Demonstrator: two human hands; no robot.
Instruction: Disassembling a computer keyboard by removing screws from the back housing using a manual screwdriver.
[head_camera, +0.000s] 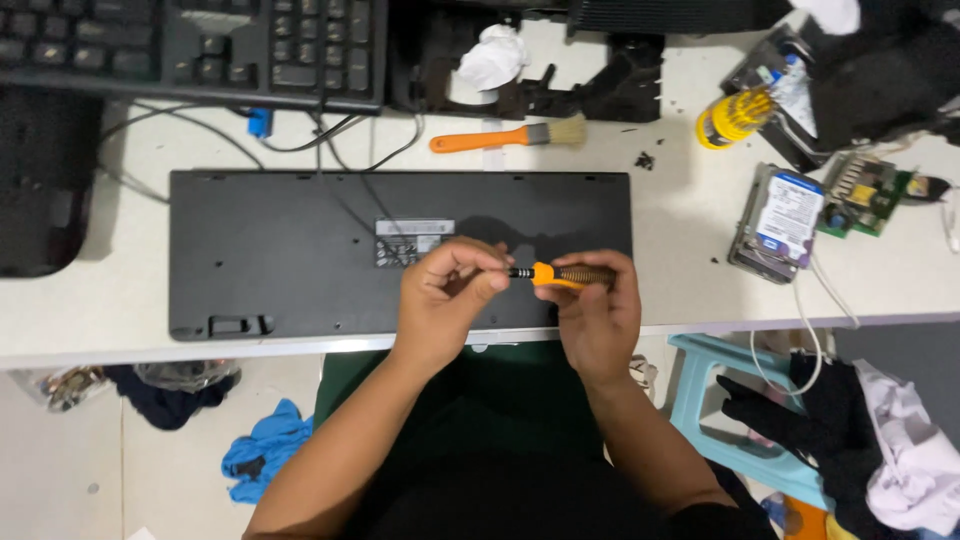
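Note:
A black keyboard lies upside down on the white desk, its flat underside and label facing up. Over its near edge my right hand grips the orange and black handle of a screwdriver, held level. My left hand is closed around the screwdriver's metal tip end, fingers pinching at the black collar. Both hands hover just above the keyboard's lower right part.
A second keyboard sits at the back left. An orange-handled brush, crumpled tissue, black plastic parts, a yellow bit holder, hard drives and a green circuit board lie around. A light blue stool stands below right.

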